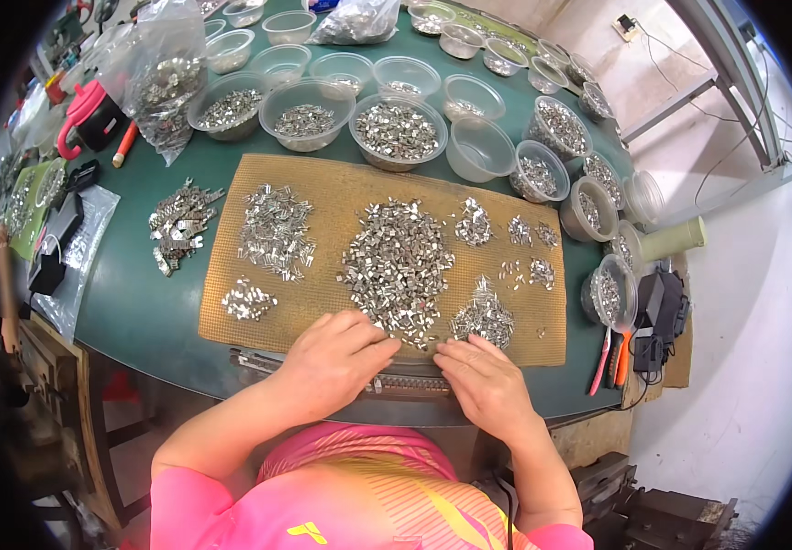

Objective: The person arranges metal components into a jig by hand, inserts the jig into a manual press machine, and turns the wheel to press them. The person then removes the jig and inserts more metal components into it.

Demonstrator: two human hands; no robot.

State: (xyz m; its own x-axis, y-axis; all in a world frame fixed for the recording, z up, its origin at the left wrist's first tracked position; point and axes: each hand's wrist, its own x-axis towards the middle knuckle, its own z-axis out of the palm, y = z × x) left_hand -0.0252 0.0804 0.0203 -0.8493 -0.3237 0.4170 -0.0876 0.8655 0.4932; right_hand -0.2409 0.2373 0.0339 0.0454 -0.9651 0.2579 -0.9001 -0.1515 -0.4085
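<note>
The middle pile of small metal pieces (pixel 396 261) lies on a tan mat (pixel 304 298), spreading down toward the person's fingertips; the single pieces are too small and crowded to make out their exact shape. The left hand (pixel 339 357) is half curled at the near edge of this pile, its fingertips pointing in. The right hand (pixel 487 376) is bent in a similar way, just beside a smaller pile (pixel 483 316). Whether either hand pinches a piece cannot be told, as the fingers hide what lies under them.

Along the near side of the mat runs a long metal bar (pixel 411 385), partly covered by both hands; the details of its ridged row are hard to read. Further piles sit on the mat, with a loose heap (pixel 180 225) on the green table (pixel 130 302) to its left.

Plastic bowls (pixel 398 128) curve around the far and right sides, some overlapping so their contents are partly hidden. A clear bag (pixel 166 96) blurs the pieces inside. At the far left, another person's arm (pixel 3 284) is cut off by the dark rim.
</note>
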